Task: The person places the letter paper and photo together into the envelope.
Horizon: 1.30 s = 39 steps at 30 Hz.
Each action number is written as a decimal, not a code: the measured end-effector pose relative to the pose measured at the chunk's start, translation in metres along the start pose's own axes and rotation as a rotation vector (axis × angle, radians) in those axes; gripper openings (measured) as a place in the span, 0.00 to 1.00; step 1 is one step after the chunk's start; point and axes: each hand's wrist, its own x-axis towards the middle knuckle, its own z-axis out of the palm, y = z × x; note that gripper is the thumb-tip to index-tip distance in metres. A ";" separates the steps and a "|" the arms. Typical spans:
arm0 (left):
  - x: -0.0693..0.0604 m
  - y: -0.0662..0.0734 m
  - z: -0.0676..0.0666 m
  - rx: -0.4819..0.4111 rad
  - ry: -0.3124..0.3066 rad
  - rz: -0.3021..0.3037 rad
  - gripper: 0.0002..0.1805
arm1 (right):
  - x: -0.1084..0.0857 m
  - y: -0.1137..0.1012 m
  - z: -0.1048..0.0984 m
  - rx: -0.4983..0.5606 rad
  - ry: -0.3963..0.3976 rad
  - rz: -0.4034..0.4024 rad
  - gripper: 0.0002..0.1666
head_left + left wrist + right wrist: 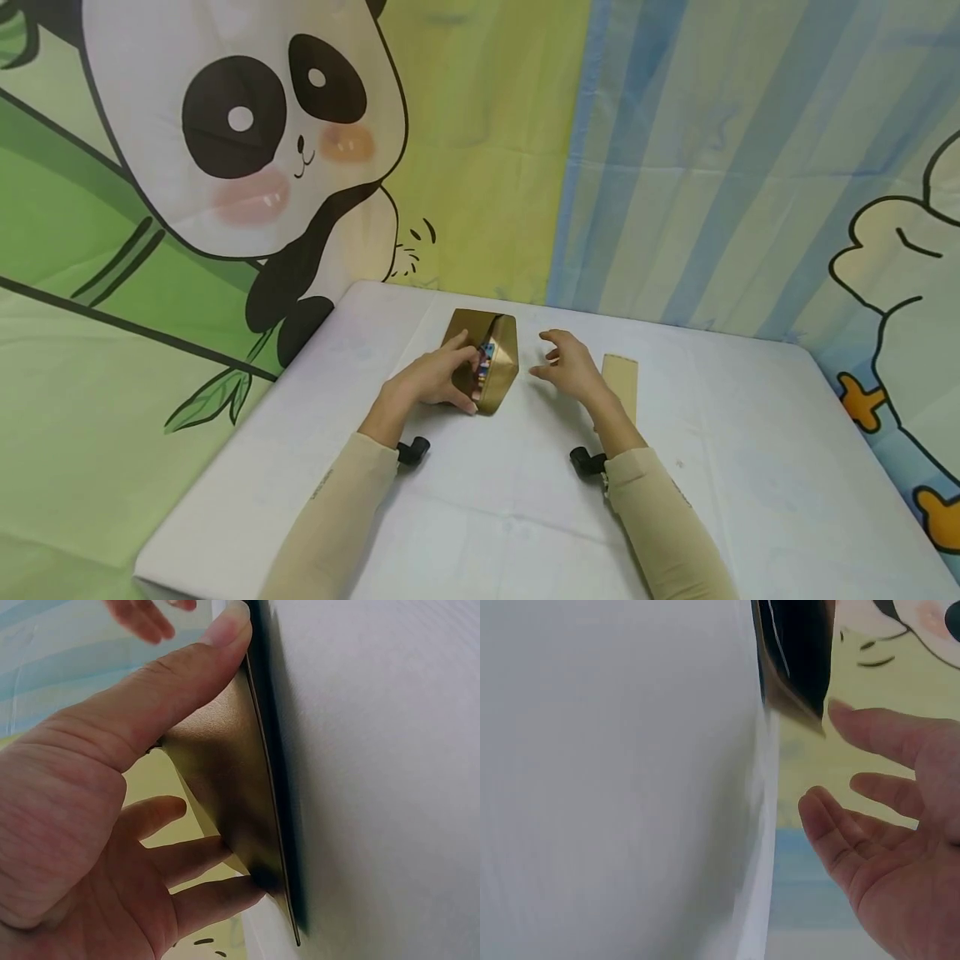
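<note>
A gold case with a dark lining lies on the white table, its flap partly raised. Small multicoloured things show in the opening; their kind is too small to tell. My left hand grips the case from the left. In the left wrist view, the thumb presses on the gold surface near its edge while other fingers touch it farther along. Just right of the case, my right hand hovers with loosely bent fingers and holds nothing. The right wrist view has this hand below the case's pointed end, apart from it.
A flat tan strip lies on the table, partly behind the right wrist. Behind the table hangs a printed cloth with a panda and stripes. Both wrists wear small black cameras.
</note>
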 end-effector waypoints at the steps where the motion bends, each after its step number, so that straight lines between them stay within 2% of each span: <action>1: 0.000 0.000 0.000 0.001 0.001 0.000 0.32 | -0.002 0.003 -0.004 -0.005 0.001 0.004 0.44; 7: 0.000 0.001 0.000 -0.003 0.001 0.002 0.33 | -0.008 0.019 -0.024 -0.019 0.016 0.038 0.44; 12: -0.001 0.002 0.001 -0.003 -0.003 -0.007 0.33 | -0.010 0.028 -0.030 -0.028 -0.010 0.064 0.45; 16: -0.001 0.002 0.001 -0.005 -0.001 -0.010 0.32 | -0.012 0.032 -0.034 -0.033 -0.044 0.089 0.45; 25: -0.001 0.001 0.000 -0.001 0.000 -0.003 0.32 | -0.017 0.046 -0.047 -0.139 -0.158 0.136 0.44; 31: 0.000 0.001 0.000 -0.009 0.000 0.000 0.33 | -0.020 0.055 -0.056 -0.171 -0.149 0.180 0.43; 39: -0.001 0.001 0.000 -0.001 0.002 -0.001 0.32 | -0.027 0.068 -0.070 -0.106 -0.134 0.191 0.45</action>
